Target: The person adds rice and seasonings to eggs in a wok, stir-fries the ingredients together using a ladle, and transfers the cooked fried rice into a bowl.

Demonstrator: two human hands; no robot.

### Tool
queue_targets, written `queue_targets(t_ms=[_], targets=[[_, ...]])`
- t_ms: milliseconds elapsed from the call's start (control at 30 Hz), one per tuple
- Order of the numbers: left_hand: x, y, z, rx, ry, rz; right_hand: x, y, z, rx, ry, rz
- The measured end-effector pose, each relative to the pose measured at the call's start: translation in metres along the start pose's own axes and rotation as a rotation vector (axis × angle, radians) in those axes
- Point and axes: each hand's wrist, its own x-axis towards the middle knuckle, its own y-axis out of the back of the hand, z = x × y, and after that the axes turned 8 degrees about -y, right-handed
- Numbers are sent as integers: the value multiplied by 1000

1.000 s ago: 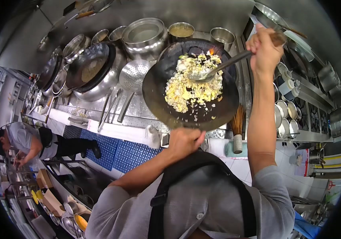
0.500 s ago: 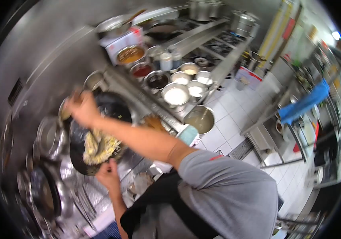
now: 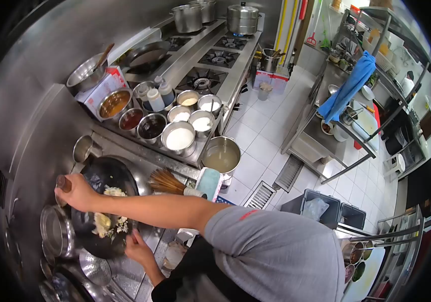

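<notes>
A dark wok (image 3: pixel 109 171) holds clumps of yellow egg and pale grains (image 3: pixel 120 224). My right hand (image 3: pixel 80 194) reaches over it, fingers wrapped round the brown handle of a ladle (image 3: pixel 63 183). Below that hand, the ladle's rounded head appears to lie among the food, coated in yellow; its shaft is mostly hidden. At the wok's near edge, my left hand (image 3: pixel 137 247) is closed on the rim or handle, and its grip is partly hidden.
Metal bowls of sauces and powders (image 3: pixel 179 138) stand beyond the wok, near squeeze bottles (image 3: pixel 156 99). A bamboo brush (image 3: pixel 167 182) and folded cloth (image 3: pixel 208 182) lie beside it. A perforated skimmer (image 3: pixel 95 267) and strainer pot (image 3: pixel 54 229) sit on the other side.
The view has swung and sharpened. My right hand, blurred before, now shows clearly on the ladle handle. The food is more scattered in the wok, and my left hand stays at its edge.
</notes>
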Motion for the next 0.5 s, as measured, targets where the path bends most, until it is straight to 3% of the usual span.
queue_targets(t_ms=[33,67,100,133,200,233,267,333,500], targets=[[-15,-2,1,62,-71,-3,16,-1,6,-31,4,44],[-40,4,7,11,-7,-54,29,-5,1,19,84,160],[-74,-3,-18,78,-188,21,35,-3,0,58,81,147],[-88,17,-9,64,-100,-56,37,2,-9,97,74,129],[-82,36,-8,150,-112,0,33,3,-3,92,-1,64],[-56,34,-17,251,-212,135,22,2,15,48,-65,13],[-18,46,2,83,-199,148,13,-3,24,6,-124,-40],[25,30,-21,-74,43,10,-7,-15,12,28,-88,-65],[-38,-6,-9,27,-68,-20,18,-10,-4,-51,21,45]])
